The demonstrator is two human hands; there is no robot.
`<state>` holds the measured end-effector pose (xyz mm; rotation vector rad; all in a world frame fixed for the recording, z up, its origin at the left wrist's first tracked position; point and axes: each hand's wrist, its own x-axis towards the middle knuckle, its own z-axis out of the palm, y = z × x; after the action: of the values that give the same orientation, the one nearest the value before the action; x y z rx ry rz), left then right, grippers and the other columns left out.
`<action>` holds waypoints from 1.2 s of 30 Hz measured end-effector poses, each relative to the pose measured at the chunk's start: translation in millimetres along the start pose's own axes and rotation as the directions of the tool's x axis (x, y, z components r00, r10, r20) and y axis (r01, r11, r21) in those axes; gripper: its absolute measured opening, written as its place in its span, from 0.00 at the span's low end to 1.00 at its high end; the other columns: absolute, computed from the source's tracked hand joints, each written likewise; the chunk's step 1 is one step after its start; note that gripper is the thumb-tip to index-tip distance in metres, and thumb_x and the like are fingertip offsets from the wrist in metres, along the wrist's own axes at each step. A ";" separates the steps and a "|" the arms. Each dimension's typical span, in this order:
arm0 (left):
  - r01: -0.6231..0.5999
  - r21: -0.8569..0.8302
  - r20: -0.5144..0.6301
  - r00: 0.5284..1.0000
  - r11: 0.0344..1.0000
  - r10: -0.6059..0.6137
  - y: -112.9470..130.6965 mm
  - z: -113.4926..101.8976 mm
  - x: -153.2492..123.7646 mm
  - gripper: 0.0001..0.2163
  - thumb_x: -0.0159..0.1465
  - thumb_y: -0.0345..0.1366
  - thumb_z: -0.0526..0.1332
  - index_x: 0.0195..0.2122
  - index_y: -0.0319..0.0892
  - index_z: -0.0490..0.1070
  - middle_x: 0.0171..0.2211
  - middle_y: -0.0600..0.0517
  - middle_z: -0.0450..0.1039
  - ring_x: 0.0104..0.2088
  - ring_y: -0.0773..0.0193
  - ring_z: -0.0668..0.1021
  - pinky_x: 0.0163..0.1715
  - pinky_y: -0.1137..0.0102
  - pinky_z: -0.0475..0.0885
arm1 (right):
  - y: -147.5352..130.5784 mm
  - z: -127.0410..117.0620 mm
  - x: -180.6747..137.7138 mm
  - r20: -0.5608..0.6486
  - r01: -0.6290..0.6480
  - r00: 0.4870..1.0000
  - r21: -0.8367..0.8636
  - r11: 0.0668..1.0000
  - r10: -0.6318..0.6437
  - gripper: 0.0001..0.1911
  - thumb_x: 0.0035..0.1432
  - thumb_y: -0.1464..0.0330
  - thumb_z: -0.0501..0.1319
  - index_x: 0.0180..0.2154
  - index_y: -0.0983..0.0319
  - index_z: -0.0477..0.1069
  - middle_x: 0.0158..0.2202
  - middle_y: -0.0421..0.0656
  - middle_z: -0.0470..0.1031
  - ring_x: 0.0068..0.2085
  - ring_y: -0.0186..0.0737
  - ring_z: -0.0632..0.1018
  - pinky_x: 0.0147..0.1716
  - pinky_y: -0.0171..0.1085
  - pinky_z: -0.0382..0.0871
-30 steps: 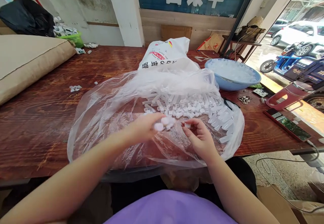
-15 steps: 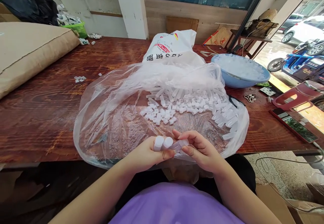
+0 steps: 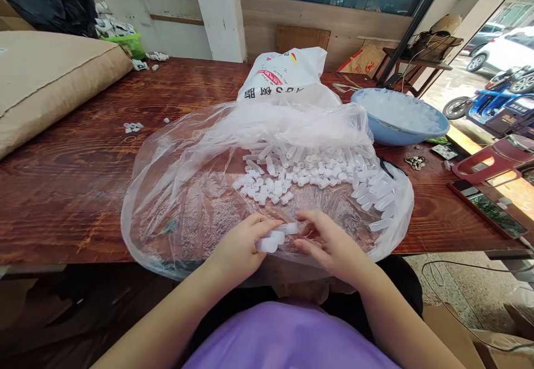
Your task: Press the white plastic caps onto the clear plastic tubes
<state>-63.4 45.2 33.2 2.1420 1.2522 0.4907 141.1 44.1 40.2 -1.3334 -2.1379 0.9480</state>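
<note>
My left hand (image 3: pixel 244 244) is closed around several small capped plastic tubes (image 3: pixel 271 241), whitish and translucent, their ends sticking out toward the right. Just right of them is my right hand (image 3: pixel 323 241), thumb and fingers apart, with nothing seen between them. Both hands are over the near part of a clear plastic bag (image 3: pixel 196 207) spread on the table. Beyond the hands lie many loose white caps (image 3: pixel 267 188) in a heap. To their right, long clear tubes (image 3: pixel 377 191) are piled on the bag.
A blue basin (image 3: pixel 400 135) full of whitish pieces stands at the back right. Behind the plastic bag is a printed white sack (image 3: pixel 287 74). Along the right lie a phone (image 3: pixel 488 207), keys (image 3: pixel 416 162) and a pink bottle (image 3: pixel 492 160). A large brown package (image 3: pixel 62 74) occupies the left.
My right hand has let go of the tube it was pinching and moved slightly right, fingers apart. My left hand has turned, keeping the tubes in its grip.
</note>
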 end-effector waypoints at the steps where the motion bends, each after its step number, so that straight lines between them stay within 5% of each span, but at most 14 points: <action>1: -0.015 0.017 -0.004 1.000 1.000 0.015 -1.7 -0.9 -0.3 0.23 0.52 0.22 0.51 0.49 0.41 0.69 0.39 0.48 0.69 0.41 0.62 0.73 0.41 0.69 0.69 | -1.2 0.6 0.9 0.013 0.017 1.000 -0.006 1.000 -0.017 0.12 0.60 0.62 0.52 0.43 0.60 0.67 0.38 0.44 0.73 0.36 0.37 0.73 0.35 0.35 0.66; 5: -0.072 0.085 -0.011 0.997 0.994 0.073 -4.5 -5.8 -0.9 0.25 0.49 0.21 0.51 0.49 0.40 0.68 0.40 0.47 0.69 0.42 0.62 0.73 0.43 0.68 0.69 | -4.6 6.8 6.2 0.015 -0.091 0.996 -0.028 0.996 0.091 0.20 0.64 0.60 0.43 0.31 0.61 0.67 0.25 0.41 0.70 0.28 0.37 0.72 0.28 0.35 0.65; 10: -0.086 0.126 -0.034 0.995 0.988 0.091 -8.2 -11.1 -3.6 0.23 0.51 0.22 0.51 0.48 0.41 0.68 0.39 0.48 0.70 0.40 0.63 0.74 0.41 0.70 0.71 | -9.4 18.9 10.9 0.011 0.065 0.998 -0.028 0.997 -0.065 0.13 0.63 0.62 0.46 0.42 0.62 0.63 0.38 0.47 0.71 0.39 0.41 0.73 0.39 0.38 0.65; 15: -0.195 0.289 -0.049 0.975 0.937 0.218 -16.4 -8.3 -7.9 0.18 0.53 0.23 0.50 0.42 0.38 0.71 0.39 0.44 0.72 0.38 0.59 0.74 0.39 0.66 0.71 | -13.1 35.3 18.3 0.097 -0.213 0.973 0.009 0.977 0.211 0.23 0.65 0.60 0.35 0.29 0.60 0.61 0.27 0.42 0.69 0.30 0.39 0.71 0.30 0.37 0.65; 17: -0.189 0.301 -0.071 0.973 0.935 0.220 -18.5 -9.2 -9.2 0.18 0.53 0.23 0.50 0.44 0.37 0.70 0.39 0.44 0.72 0.39 0.59 0.74 0.39 0.66 0.71 | -11.6 37.4 21.6 0.082 -0.163 0.984 0.025 0.986 0.161 0.22 0.65 0.59 0.36 0.30 0.60 0.62 0.29 0.43 0.69 0.32 0.39 0.71 0.32 0.37 0.65; 21: -0.155 0.226 -0.066 0.983 0.962 0.174 -16.6 -14.2 -11.7 0.21 0.51 0.22 0.49 0.44 0.40 0.69 0.40 0.47 0.72 0.40 0.63 0.75 0.40 0.69 0.71 | -9.9 39.4 27.7 -0.032 0.149 0.987 -0.192 0.970 -0.158 0.18 0.63 0.62 0.39 0.31 0.61 0.63 0.30 0.46 0.69 0.33 0.41 0.70 0.36 0.39 0.65; 25: -0.183 0.325 -0.074 0.973 0.928 0.218 -16.4 -18.8 -7.6 0.19 0.53 0.25 0.51 0.45 0.41 0.67 0.41 0.47 0.73 0.41 0.61 0.75 0.41 0.67 0.71 | -14.1 43.5 35.7 -0.044 0.050 0.997 -0.156 0.986 -0.058 0.21 0.64 0.65 0.35 0.28 0.60 0.62 0.27 0.43 0.69 0.30 0.38 0.70 0.31 0.36 0.65; 28: -0.103 0.479 -0.088 0.983 0.872 0.164 -25.8 -34.1 12.5 0.13 0.53 0.28 0.53 0.39 0.38 0.69 0.36 0.45 0.74 0.37 0.56 0.75 0.39 0.64 0.70 | -13.9 36.7 45.8 0.013 0.005 1.000 -0.103 0.995 -0.004 0.17 0.65 0.64 0.39 0.36 0.60 0.64 0.34 0.43 0.72 0.34 0.38 0.73 0.33 0.35 0.65; 32: 0.097 0.603 -0.101 0.994 0.792 -0.046 -46.0 -73.6 64.1 0.09 0.54 0.30 0.53 0.36 0.39 0.69 0.35 0.44 0.74 0.37 0.54 0.75 0.37 0.64 0.69 | -2.0 20.3 62.4 -0.003 -0.068 0.997 -0.366 0.928 0.071 0.13 0.63 0.68 0.47 0.48 0.61 0.63 0.45 0.48 0.70 0.44 0.43 0.73 0.38 0.37 0.64; 36: 0.010 0.676 0.032 0.999 0.737 -0.043 -58.1 -98.1 115.9 0.09 0.55 0.31 0.55 0.36 0.40 0.70 0.39 0.44 0.74 0.39 0.55 0.75 0.38 0.67 0.68 | 11.8 19.5 71.4 0.047 -0.090 0.990 -0.533 0.841 0.136 0.12 0.62 0.70 0.49 0.45 0.60 0.65 0.43 0.48 0.70 0.43 0.44 0.73 0.36 0.37 0.65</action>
<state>-102.1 198.7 70.0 2.6957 1.6050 -0.0671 103.9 105.8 19.5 -1.7151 -2.5230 0.4604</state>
